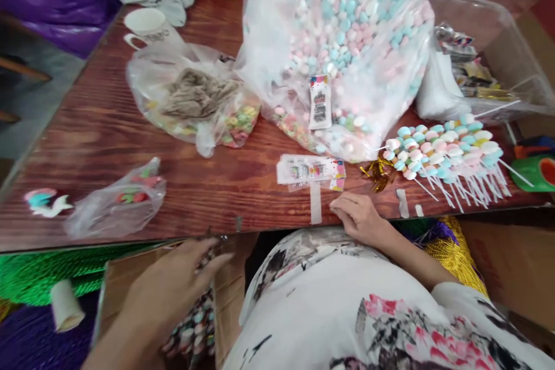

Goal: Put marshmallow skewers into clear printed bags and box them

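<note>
My left hand (173,289) is blurred over an open cardboard box (117,283) below the table's front edge. Its fingers are spread, and nothing shows between them. Packed pastel candies (197,324) are partly visible in the box. My right hand (358,217) rests at the table edge with its fingers bent together; whatever it may hold is hidden. Just beyond it lies a stack of printed labels (303,170), beside a strip of tape (315,203). Many pastel candy sticks (446,147) are piled to the right, near gold twist ties (379,173).
A large bag of pastel candies (347,29) fills the back middle, with a clear bin (498,23) to its right. A smaller bag (195,92), a white mug (150,26) and a little plastic bag (121,202) are on the left. Green tape (535,173) sits far right.
</note>
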Action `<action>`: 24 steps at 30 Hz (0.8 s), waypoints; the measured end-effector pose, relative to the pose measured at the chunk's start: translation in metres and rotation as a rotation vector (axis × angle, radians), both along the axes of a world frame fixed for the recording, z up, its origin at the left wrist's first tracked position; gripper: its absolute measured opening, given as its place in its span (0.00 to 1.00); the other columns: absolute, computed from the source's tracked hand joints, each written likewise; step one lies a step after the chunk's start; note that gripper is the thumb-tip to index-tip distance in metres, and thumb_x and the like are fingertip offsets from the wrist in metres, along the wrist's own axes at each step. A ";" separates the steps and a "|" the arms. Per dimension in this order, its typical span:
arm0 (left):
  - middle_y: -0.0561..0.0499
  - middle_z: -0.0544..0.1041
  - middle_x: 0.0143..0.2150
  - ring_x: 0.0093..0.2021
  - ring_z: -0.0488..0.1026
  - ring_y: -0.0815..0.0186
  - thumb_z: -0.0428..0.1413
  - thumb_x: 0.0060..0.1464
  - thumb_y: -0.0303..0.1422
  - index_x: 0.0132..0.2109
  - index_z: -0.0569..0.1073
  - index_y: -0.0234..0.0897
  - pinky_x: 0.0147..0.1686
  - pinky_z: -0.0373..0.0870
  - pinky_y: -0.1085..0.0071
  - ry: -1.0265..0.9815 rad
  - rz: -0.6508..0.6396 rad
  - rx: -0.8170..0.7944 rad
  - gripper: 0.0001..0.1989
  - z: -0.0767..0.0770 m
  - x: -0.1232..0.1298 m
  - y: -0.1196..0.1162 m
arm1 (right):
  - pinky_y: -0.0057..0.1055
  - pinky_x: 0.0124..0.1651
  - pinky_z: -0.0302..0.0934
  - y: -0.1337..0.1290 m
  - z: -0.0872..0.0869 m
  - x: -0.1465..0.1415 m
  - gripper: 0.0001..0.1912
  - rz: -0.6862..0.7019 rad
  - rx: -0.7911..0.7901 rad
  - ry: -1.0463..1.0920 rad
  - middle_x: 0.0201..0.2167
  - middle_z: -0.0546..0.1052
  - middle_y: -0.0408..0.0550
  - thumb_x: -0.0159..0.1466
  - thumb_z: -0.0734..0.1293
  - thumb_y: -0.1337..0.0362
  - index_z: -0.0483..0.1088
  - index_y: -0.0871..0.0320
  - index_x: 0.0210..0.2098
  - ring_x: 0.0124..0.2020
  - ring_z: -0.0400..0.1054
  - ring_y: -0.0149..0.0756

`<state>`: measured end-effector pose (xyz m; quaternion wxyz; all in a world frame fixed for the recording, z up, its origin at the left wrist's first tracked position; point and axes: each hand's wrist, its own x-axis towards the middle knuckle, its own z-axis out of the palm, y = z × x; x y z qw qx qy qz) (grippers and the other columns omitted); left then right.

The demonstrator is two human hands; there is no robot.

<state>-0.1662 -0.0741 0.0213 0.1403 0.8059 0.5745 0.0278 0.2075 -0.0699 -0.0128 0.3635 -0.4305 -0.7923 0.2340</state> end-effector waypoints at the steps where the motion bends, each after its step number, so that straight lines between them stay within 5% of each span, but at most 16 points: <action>1: 0.47 0.81 0.40 0.38 0.77 0.58 0.53 0.58 0.43 0.42 0.77 0.42 0.38 0.72 0.64 -0.069 -0.105 0.019 0.14 0.004 0.036 0.015 | 0.29 0.36 0.64 -0.001 0.001 0.007 0.08 -0.080 0.001 0.020 0.32 0.76 0.49 0.65 0.60 0.73 0.70 0.58 0.39 0.32 0.69 0.33; 5: 0.43 0.76 0.45 0.47 0.71 0.56 0.51 0.61 0.39 0.44 0.75 0.37 0.45 0.69 0.63 -0.168 -0.364 0.177 0.13 0.004 0.159 0.080 | 0.28 0.35 0.64 -0.006 0.006 0.028 0.08 -0.308 0.037 -0.013 0.30 0.75 0.47 0.65 0.60 0.72 0.70 0.57 0.39 0.31 0.69 0.32; 8: 0.41 0.75 0.42 0.44 0.70 0.54 0.55 0.57 0.37 0.40 0.76 0.36 0.42 0.68 0.62 -0.136 -0.437 0.261 0.09 -0.015 0.198 0.116 | 0.29 0.36 0.64 -0.011 0.011 0.048 0.09 -0.380 0.132 -0.120 0.32 0.76 0.49 0.64 0.61 0.73 0.71 0.57 0.40 0.32 0.70 0.33; 15: 0.43 0.76 0.35 0.36 0.70 0.58 0.49 0.56 0.23 0.37 0.75 0.35 0.36 0.66 0.64 -0.020 -0.590 0.540 0.10 -0.049 0.187 0.124 | 0.32 0.39 0.66 -0.024 0.039 0.138 0.12 -0.820 0.314 -0.180 0.33 0.77 0.49 0.63 0.61 0.74 0.73 0.58 0.41 0.35 0.71 0.35; 19: 0.44 0.75 0.33 0.35 0.70 0.60 0.48 0.57 0.22 0.40 0.74 0.34 0.34 0.67 0.66 -0.020 -0.646 0.582 0.11 -0.047 0.186 0.125 | 0.33 0.37 0.61 -0.008 0.055 0.168 0.17 -0.711 0.339 -0.578 0.35 0.77 0.51 0.59 0.61 0.77 0.76 0.58 0.41 0.37 0.68 0.38; 24: 0.42 0.75 0.38 0.36 0.71 0.58 0.46 0.59 0.21 0.52 0.71 0.31 0.35 0.67 0.64 0.119 -0.595 0.489 0.16 -0.036 0.197 0.118 | 0.33 0.35 0.53 0.029 0.069 0.159 0.14 -0.573 0.158 -0.940 0.35 0.76 0.52 0.62 0.62 0.74 0.76 0.57 0.42 0.36 0.63 0.39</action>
